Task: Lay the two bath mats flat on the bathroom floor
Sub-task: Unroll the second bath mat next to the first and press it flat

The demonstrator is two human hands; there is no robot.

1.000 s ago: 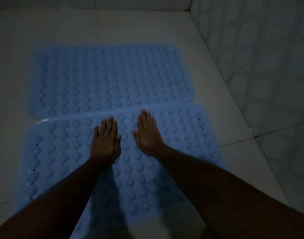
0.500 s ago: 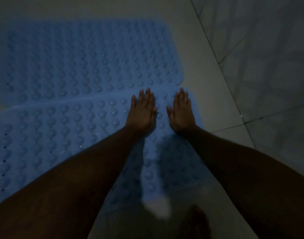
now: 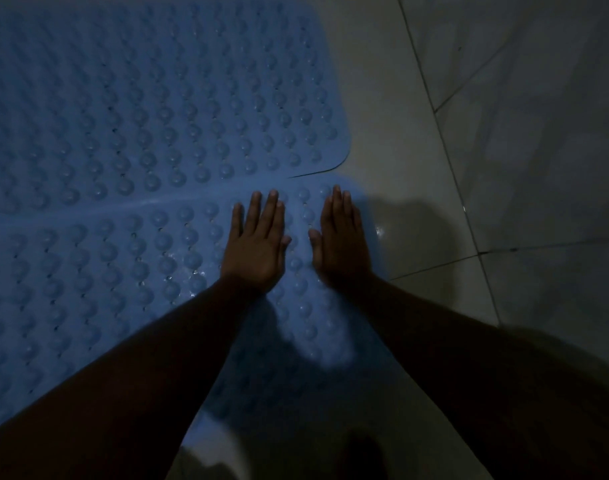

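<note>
Two blue bath mats with raised bumps lie side by side on the white tiled floor. The far mat [image 3: 150, 98] fills the upper left. The near mat [image 3: 88, 271] runs across the lower left, its far edge meeting the far mat's near edge. My left hand [image 3: 258, 244] lies palm down on the near mat close to its right end, fingers straight and together. My right hand [image 3: 341, 237] presses flat beside it at the mat's far right corner. Neither hand holds anything. My forearms hide part of the near mat.
Bare glossy floor [image 3: 393, 133] borders the mats on the right. A tiled wall [image 3: 538, 133] rises along the right side. The light is dim. A dark shape, perhaps a foot [image 3: 362, 455], shows at the bottom edge.
Both hands have slid to the right along the near mat, from its middle to its right end, staying flat. The view has shifted right and closer to the floor.
</note>
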